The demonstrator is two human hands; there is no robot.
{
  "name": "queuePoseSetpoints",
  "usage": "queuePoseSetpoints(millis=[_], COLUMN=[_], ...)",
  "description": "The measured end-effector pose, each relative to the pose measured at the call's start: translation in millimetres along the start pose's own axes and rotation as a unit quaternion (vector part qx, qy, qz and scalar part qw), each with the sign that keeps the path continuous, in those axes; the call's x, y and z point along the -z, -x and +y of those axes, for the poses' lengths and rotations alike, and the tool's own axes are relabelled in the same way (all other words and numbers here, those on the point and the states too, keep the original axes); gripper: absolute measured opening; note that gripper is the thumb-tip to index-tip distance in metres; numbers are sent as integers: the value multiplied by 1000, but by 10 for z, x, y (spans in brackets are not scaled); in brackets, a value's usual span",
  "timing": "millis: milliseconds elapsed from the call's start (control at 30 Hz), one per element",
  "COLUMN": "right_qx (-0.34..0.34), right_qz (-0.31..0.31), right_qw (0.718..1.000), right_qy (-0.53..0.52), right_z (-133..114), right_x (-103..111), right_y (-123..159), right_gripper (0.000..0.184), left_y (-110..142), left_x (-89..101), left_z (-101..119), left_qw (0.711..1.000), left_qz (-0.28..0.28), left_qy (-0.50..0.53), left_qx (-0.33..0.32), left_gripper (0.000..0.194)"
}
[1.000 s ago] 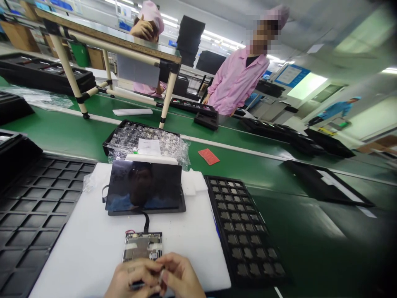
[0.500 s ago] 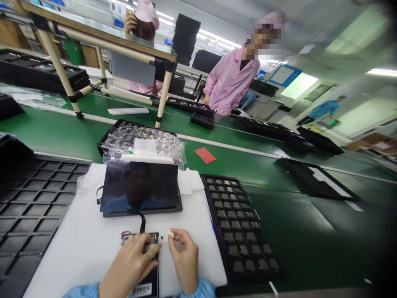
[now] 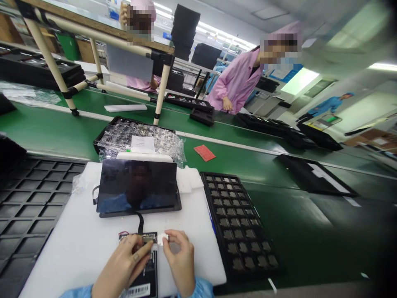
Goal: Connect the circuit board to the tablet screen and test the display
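My left hand (image 3: 124,265) lies on a small dark circuit-board module (image 3: 143,265) at the near edge of a white foam pad (image 3: 77,244), fingers pressed to its top end. My right hand (image 3: 178,256) pinches a small white piece (image 3: 161,239) beside the module's top right corner. A black flat cable (image 3: 140,221) runs from the module up to a dark glossy screen panel (image 3: 136,186) lying on the pad. Both sleeves are light blue.
A black tray of small parts (image 3: 238,225) sits right of the pad, an empty black grid tray (image 3: 27,207) on the left. A plastic-wrapped tray (image 3: 136,138) and a red card (image 3: 204,152) lie on the green conveyor (image 3: 46,128). People in pink coats stand beyond.
My hands moved from the pad's near edge up onto the module. The right hand now pinches a white piece at the module's corner. The view tilted slightly.
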State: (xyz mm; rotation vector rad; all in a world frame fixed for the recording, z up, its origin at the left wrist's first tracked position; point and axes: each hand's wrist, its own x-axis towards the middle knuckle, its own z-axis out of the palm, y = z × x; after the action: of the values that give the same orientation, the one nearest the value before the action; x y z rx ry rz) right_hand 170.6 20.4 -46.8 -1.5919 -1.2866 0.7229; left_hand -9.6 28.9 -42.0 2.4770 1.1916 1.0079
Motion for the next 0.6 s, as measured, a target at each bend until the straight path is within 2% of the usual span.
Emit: queuePoseSetpoints(millis=[600], right_qx=[29], right_qz=[23], right_qw=[999], right_qy=[5], right_z=[-24], right_x=[-14], right_y=[-16], right_gripper=[13], left_y=[-38], left_x=[24], left_z=[-8], left_qw=[1000], left_qz=[2], left_qy=[7], left_qx=[-11], left_gripper=[30])
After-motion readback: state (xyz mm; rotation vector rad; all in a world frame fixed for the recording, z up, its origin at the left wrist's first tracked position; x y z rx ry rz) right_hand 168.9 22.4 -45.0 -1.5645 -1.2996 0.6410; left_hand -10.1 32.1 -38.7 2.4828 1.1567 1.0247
